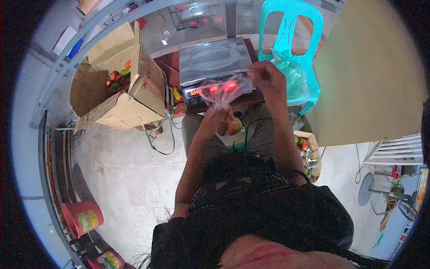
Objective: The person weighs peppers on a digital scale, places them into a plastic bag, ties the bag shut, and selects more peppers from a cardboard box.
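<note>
My left hand (215,122) is closed around the gathered neck of a clear plastic bag (225,95), in front of the scale. An orange-yellow item (234,126) shows at the bag's lower end, beside my fingers. The open top of the bag spreads upward over the red digits of the scale's display. My right hand (268,80) is pinched near the bag's upper right edge, over the scale's front right corner; what its fingertips hold is too small to make out. The digital scale (215,56) has a bare metal plate.
A cardboard box (145,85) with red and green peppers stands at the left. At the right are a turquoise chair (313,74) with plastic bags and a basket of peppers (307,154). Red buckets (83,218) and a fan (367,189) stand farther out.
</note>
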The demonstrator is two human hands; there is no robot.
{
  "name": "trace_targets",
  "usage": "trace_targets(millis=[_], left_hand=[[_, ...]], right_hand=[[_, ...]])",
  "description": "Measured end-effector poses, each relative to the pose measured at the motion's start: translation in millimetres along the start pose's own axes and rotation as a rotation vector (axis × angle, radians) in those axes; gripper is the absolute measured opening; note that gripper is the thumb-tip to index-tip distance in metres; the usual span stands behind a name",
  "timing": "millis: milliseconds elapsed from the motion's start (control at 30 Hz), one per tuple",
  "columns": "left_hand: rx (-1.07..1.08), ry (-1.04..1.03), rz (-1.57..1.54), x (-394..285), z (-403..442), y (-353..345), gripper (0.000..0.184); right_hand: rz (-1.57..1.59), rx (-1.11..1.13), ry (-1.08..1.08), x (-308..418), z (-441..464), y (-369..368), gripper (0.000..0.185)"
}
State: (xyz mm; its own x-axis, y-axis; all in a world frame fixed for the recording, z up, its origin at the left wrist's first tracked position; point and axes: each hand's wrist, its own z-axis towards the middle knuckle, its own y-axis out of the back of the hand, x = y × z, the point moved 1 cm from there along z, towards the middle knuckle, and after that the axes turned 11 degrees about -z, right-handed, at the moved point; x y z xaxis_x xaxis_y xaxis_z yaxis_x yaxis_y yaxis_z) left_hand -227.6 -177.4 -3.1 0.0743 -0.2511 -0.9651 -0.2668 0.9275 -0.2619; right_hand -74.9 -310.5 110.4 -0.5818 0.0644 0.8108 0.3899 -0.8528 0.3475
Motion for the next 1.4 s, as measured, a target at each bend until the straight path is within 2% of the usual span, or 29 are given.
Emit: trace_targets(millis=[100, 167, 233, 300, 400, 500, 600, 667, 733, 800, 900, 933, 1033, 1100, 1133, 1200, 1333, 1400], left_hand=[[-0.049, 0.010, 0.049, -5.6, -2.1, 2.8, 0.040], [-0.069, 0.032, 0.049, -7.3, -0.4, 2.7, 0.040], [-0.083, 0.044, 0.060, -3.2, 4.8, 5.4, 0.041], [-0.091, -0.053, 0.166, 3.3, 7.1, 10.2, 0.041], [-0.103, -0.146, 0.302, 10.7, 9.5, 20.7, 0.042], [-0.106, -0.163, 0.289, 12.5, 5.6, 23.4, 0.044], [-0.102, -0.164, 0.259, 6.6, 4.1, 15.7, 0.044], [-0.094, -0.145, 0.263, 9.0, 6.0, 11.5, 0.043], [-0.089, -0.110, 0.280, 15.7, 9.7, 11.5, 0.041], [-0.040, -0.151, 0.337, 20.3, 9.6, 11.5, 0.039], [-0.057, -0.182, 0.335, 29.6, 8.2, 18.6, 0.036], [-0.079, -0.185, 0.317, 33.2, 6.2, 20.8, 0.035], [-0.087, -0.013, 0.480, 33.3, 8.5, 31.3, 0.032], [-0.094, 0.015, 0.258, 30.7, 10.6, 32.5, 0.029], [-0.095, 0.029, 0.149, 29.9, 12.4, 32.1, 0.028], [-0.143, -0.052, 0.199, 28.0, 13.4, 26.3, 0.031], [-0.106, -0.098, 0.235, 16.3, 12.3, 22.0, 0.034], [-0.155, -0.202, 0.413, 30.0, 16.5, 27.4, 0.034]], right_hand=[[-0.177, -0.049, 0.219, 15.6, 4.8, 9.0, 0.014], [-0.402, -0.046, 0.427, 26.5, 4.8, -0.3, 0.014], [-0.533, 0.029, 0.523, 23.2, 1.0, -8.3, 0.014], [-0.561, 0.174, 0.516, 9.9, -3.2, -19.5, 0.014], [-0.119, 0.201, 0.092, 15.3, -7.6, -14.3, 0.015], [0.049, -0.022, -0.063, 16.0, 0.2, -0.4, 0.018], [-0.100, -0.025, 0.121, 18.0, 4.8, 1.6, 0.020], [-0.327, -0.010, 0.383, 29.7, 4.3, -10.9, 0.021], [-0.417, 0.118, 0.461, 31.5, 0.3, -26.5, 0.023], [-0.369, 0.355, 0.356, 18.1, -7.9, -42.8, 0.025], [-0.308, 0.425, 0.181, 15.5, -8.3, -43.7, 0.026], [-0.232, 0.350, 0.151, 17.3, -7.0, -40.3, 0.024], [-0.020, 0.144, 0.018, 20.3, 0.1, -18.7, 0.017], [0.110, 0.030, -0.113, 14.2, 8.4, -1.9, 0.010], [0.082, 0.041, -0.073, 10.2, 11.7, 3.4, 0.013], [0.027, 0.067, 0.005, -0.2, 13.7, 11.0, 0.017], [0.182, 0.378, -0.012, -21.9, 7.6, 17.3, 0.021], [0.100, 0.486, 0.026, -22.0, 4.4, 15.1, 0.021]])
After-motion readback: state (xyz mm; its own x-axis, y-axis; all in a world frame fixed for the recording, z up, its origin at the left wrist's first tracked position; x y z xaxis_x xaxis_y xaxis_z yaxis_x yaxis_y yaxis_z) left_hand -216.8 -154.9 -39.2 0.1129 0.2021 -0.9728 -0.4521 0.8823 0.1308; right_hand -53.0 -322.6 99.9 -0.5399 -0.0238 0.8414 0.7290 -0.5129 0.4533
